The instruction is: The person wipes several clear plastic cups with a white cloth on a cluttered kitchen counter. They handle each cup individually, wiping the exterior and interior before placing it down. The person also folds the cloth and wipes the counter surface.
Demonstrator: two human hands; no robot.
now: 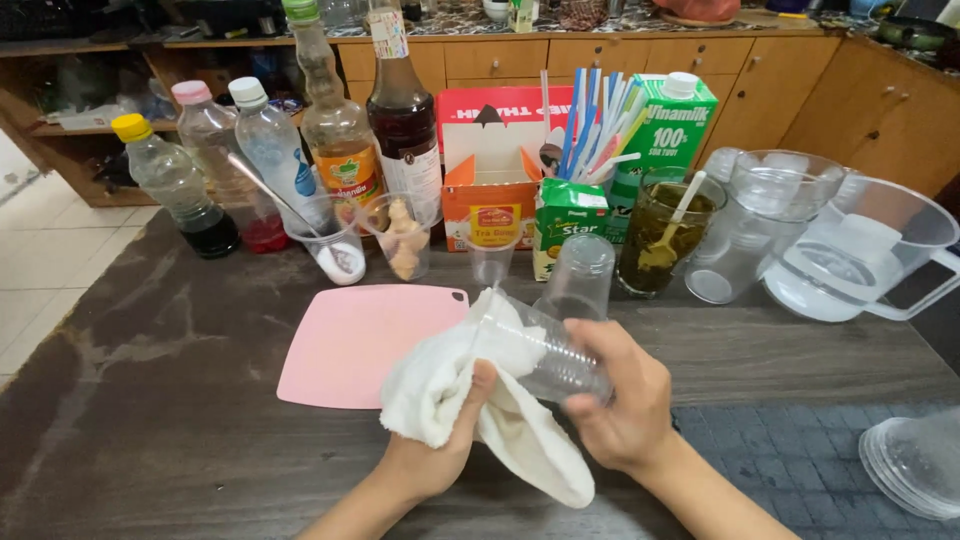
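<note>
My right hand [625, 395] grips a clear plastic cup [545, 350] lying on its side, mouth toward the left. My left hand [440, 445] holds a white cloth [470, 385] that is pushed into and around the cup's mouth. Both hands hover over a dark tabletop [150, 400], just right of a pink cutting board [355, 340]. Another clear cup [580, 275] stands upside down right behind the one I hold.
Behind stand several bottles [335, 120], small cups with a spoon [330, 245], cartons [670, 125], straws [590, 125], a glass of green tea [665, 235], stacked cups [765, 215] and a clear pitcher [860, 260]. Plastic lids [915, 465] lie at the right edge.
</note>
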